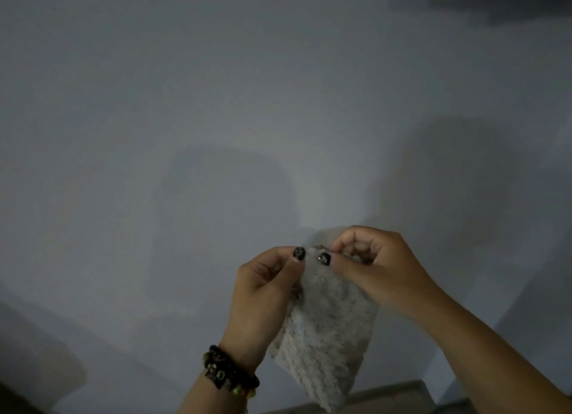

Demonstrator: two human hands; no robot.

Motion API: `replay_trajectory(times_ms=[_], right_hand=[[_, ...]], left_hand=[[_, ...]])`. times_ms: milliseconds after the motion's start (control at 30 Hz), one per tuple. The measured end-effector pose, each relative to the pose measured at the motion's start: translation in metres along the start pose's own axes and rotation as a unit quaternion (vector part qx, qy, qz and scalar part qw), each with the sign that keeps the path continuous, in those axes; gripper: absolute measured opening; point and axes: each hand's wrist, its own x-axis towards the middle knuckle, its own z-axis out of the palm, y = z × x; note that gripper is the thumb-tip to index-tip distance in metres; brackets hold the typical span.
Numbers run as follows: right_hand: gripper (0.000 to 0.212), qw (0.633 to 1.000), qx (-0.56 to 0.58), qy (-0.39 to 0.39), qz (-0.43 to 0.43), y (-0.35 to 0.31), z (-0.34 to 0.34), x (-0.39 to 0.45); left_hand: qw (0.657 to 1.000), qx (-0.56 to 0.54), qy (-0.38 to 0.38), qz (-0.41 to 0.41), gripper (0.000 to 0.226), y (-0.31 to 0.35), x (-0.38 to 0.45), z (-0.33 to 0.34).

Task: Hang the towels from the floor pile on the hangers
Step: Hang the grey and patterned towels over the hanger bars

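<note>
Pinching towel [325, 327] top edge: both hands [312, 277].

A plain grey wall [216, 104] carries soft shadows, with a beaded bracelet [230, 373] low in view.

Only a dim grey-brown strip of floor [387, 396] shows at the bottom edge, nothing discernible lying on it.

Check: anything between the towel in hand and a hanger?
No hanger shows in this view, so the path cannot be judged. The left hand and right hand both pinch the top edge of the pale towel, held up before a bare grey wall. Nothing sits between the hands and towel.
</note>
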Motion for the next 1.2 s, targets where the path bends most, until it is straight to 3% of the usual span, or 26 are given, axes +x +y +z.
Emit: replay_trajectory(times_ms=[133, 200, 300, 400, 500, 600, 733, 900, 1067, 1200], right_hand=[[0.027, 0.995, -0.026, -0.088, 0.034, 0.01, -0.011, 0.0], [0.04, 0.988, -0.091, -0.126, 0.022, 0.015, -0.019, 0.0], [0.04, 0.96, -0.254, -0.105, -0.05, 0.02, -0.035, 0.006], [0.04, 0.907, -0.394, -0.064, -0.136, 0.014, -0.051, 0.013], [0.041, 0.865, -0.48, -0.04, -0.143, 0.0, -0.069, 0.024], [0.051, 0.91, -0.405, -0.023, -0.082, -0.017, -0.084, 0.032], [0.05, 0.965, -0.245, 0.089, -0.032, -0.037, -0.093, 0.036], [0.038, 0.961, -0.233, 0.146, -0.019, -0.043, -0.091, 0.036], [0.051, 0.974, -0.146, 0.174, 0.021, -0.056, -0.092, 0.032], [0.023, 0.986, -0.053, 0.154, 0.044, -0.057, -0.101, 0.031]], left_hand=[[0.998, 0.029, 0.06, 0.003, 0.025, -0.002, 0.021, -0.006], [0.997, 0.038, 0.067, 0.007, 0.026, 0.0, 0.03, -0.007], [0.996, 0.066, 0.04, 0.038, 0.025, 0.008, 0.037, -0.002], [0.992, 0.098, 0.023, 0.077, 0.025, 0.014, 0.04, 0.004], [0.991, 0.097, 0.027, 0.086, 0.024, 0.018, 0.048, 0.002], [0.996, 0.071, 0.023, 0.049, 0.02, 0.028, 0.059, 0.0], [0.991, 0.127, 0.01, 0.028, 0.021, 0.039, 0.07, 0.002], [0.994, 0.1, -0.015, 0.032, 0.026, 0.05, 0.068, 0.023], [0.999, 0.003, -0.013, 0.046, 0.016, 0.062, 0.064, 0.038], [0.982, 0.124, -0.052, 0.135, 0.031, 0.073, 0.063, 0.043]])
